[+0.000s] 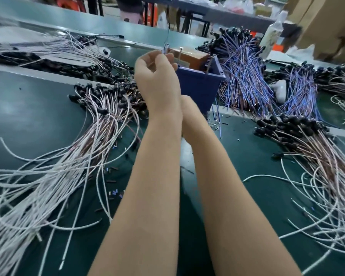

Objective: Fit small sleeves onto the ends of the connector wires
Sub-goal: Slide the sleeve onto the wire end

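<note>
left hand (157,76) raised at upper centre, fingers (168,56) curled, pinching a thin wire (166,47) end before the blue bin (197,88); right hand (186,103) mostly hidden behind it, grip unclear; loose sleeves (116,191) lie on the bench (28,116), lower centre

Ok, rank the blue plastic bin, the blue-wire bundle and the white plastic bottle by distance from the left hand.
1. Blue plastic bin, just right of the left hand, which pinches a thin wire.
2. Blue-wire bundle, right of the bin.
3. White plastic bottle, far back right.
</note>
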Demonstrator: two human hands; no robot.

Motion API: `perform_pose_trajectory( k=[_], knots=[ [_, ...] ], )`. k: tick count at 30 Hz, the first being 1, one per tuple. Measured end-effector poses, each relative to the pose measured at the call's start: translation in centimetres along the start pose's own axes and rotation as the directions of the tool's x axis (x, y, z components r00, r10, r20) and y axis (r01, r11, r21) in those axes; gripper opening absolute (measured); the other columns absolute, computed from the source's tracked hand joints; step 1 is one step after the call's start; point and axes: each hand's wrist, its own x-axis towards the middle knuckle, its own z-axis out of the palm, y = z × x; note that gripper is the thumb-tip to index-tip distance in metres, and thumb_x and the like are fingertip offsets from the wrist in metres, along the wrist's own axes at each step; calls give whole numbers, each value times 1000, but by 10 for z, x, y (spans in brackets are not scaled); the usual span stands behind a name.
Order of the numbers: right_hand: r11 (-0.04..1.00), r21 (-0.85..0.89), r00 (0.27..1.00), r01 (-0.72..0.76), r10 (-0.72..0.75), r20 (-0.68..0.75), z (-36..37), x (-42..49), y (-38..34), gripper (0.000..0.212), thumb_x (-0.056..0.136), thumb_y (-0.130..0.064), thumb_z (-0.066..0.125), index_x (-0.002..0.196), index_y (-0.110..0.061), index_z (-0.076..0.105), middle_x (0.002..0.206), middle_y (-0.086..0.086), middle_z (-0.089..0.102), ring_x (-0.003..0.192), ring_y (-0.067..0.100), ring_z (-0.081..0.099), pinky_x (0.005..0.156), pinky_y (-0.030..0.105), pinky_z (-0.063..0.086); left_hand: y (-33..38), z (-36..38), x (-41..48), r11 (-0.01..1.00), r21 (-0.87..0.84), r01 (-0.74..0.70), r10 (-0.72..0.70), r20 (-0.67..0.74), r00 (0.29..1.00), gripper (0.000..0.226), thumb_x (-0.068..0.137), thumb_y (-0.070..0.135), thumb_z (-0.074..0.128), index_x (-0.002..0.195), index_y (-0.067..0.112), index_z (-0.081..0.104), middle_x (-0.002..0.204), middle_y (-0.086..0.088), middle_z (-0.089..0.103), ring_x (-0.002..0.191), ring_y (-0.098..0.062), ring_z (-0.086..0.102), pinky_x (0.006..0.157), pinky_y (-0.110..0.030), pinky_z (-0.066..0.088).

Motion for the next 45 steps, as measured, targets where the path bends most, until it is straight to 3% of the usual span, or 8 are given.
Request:
perform_pose_trajectory(
  k=[6, 11, 20, 27, 34, 37, 42, 45],
  knots=[
    [965, 250, 982, 82, -36, -184, -62, -29, 10, 19, 96, -7, 49, 81, -14, 56, 63, -2, 63, 50, 4, 62, 58, 25, 56, -19, 17, -6, 940, 326, -101, 55, 148, 988, 10, 92, 10, 47, 86, 16, 53, 97, -8, 65, 90, -24, 63, 84, -38, 53],
    [954, 284, 933, 95, 14, -359, -95, -34, 24, 23, 99, -9, 44, 80, -15, 55, 64, -6, 64, 55, 2, 63, 57, 18, 52, -41, 26, -7, 578, 786, -218, -191, 390, 901, 33, 91, 32, 47, 98, 4, 63, 97, -14, 69, 91, -31, 67, 86, -40, 54],
    [951, 308, 917, -31, 150, -370, -110, -22, 38, 24, 95, -8, 40, 76, -14, 54, 67, -2, 67, 62, 11, 65, 59, 21, 53, -62, 14, 3, 334, 919, -211, -278, 310, 909, 33, 93, 26, 38, 108, 4, 58, 105, -17, 66, 97, -35, 63, 90, -41, 51],
    [829, 560, 942, -6, 192, -275, -103, -19, 37, 23, 98, -9, 41, 79, -13, 54, 63, -3, 69, 61, 11, 67, 62, 23, 57, -62, 17, 1, 657, 754, -16, -436, 397, 808, 39, 102, 31, 34, 88, 4, 59, 84, -12, 69, 67, -18, 65, 72, -31, 57],
    [978, 203, 976, -39, 81, -202, -96, -19, 40, 19, 95, -17, 55, 77, -21, 61, 64, -7, 63, 55, 1, 57, 58, 17, 45, -61, 20, -1, 817, 550, -174, -136, 477, 868, 21, 98, 21, 47, 97, 15, 67, 70, 5, 61, 53, 0, 52, 61, -20, 46],
    [997, -71, 963, -29, 9, -269, -99, -19, 40, 16, 93, -25, 57, 79, -23, 66, 55, -15, 58, 49, -5, 48, 52, 16, 36, -59, 20, 2, 830, 517, -210, -29, 415, 909, 21, 98, 18, 47, 89, 18, 66, 64, 7, 54, 63, -8, 54, 75, -32, 54],
    [828, 532, 971, -177, 234, -41, -93, -20, 34, 42, 99, -43, 42, 78, -13, 63, 50, -2, 60, 42, 10, 55, 44, 18, 44, -46, 23, -9, 829, 459, -320, -14, 589, 808, 16, 95, 13, 52, 94, 15, 68, 85, -2, 69, 83, -16, 67, 87, -39, 55],
    [696, 701, 967, -159, 254, -33, -97, -19, 34, 32, 100, -28, 43, 87, -7, 63, 56, 1, 64, 47, 9, 61, 48, 18, 49, -39, 23, -11, 822, 435, -368, -28, 676, 736, 23, 90, 3, 50, 95, 14, 70, 87, 2, 72, 85, -14, 68, 82, -35, 57]
  ],
)
